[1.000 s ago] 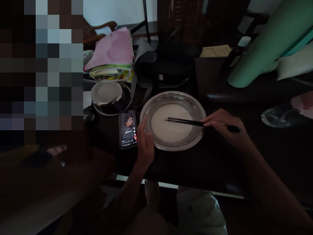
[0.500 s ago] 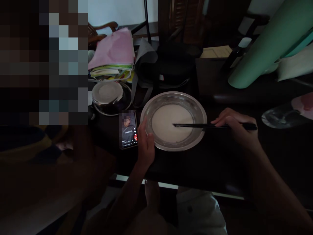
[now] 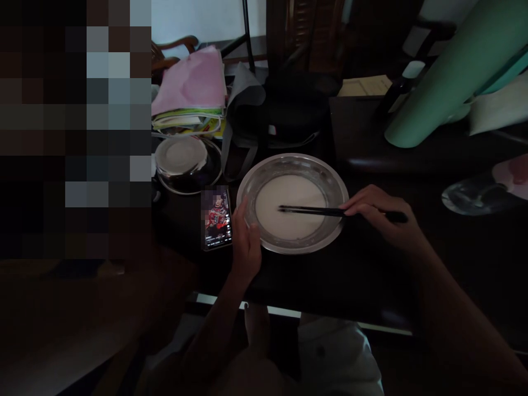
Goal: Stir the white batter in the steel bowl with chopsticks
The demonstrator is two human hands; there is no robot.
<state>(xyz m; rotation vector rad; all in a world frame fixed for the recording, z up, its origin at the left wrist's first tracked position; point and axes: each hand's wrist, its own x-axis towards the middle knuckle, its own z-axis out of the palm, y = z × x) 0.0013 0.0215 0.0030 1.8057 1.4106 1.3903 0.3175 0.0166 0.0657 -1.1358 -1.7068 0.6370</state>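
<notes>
A wide metal bowl (image 3: 297, 246) stands on the dark table, with milky white liquid (image 3: 295, 220) in its bottom. My left hand (image 3: 246, 242) holds the bowl's left rim, its thumb on the near side and its fingers along the edge. From the right, my right hand (image 3: 381, 212) is closed around a pair of black chopsticks (image 3: 317, 210). Their tips point left and reach the white liquid, and their back ends stick out behind the hand. Just left of my left hand lies a phone (image 3: 216, 220) with a lit screen.
An upturned metal bowl (image 3: 181, 157) sits behind the phone. A pink-topped stack of papers (image 3: 190, 82) and a black bag (image 3: 289, 115) are at the back. At the right are a green cylinder (image 3: 437, 88), a dark bottle (image 3: 398, 91) and a clear plastic bottle (image 3: 470, 192).
My right hand and the chopsticks have moved left, so the tips lie further across the white liquid. My left hand and the bowl stay put. The picture on the phone has changed.
</notes>
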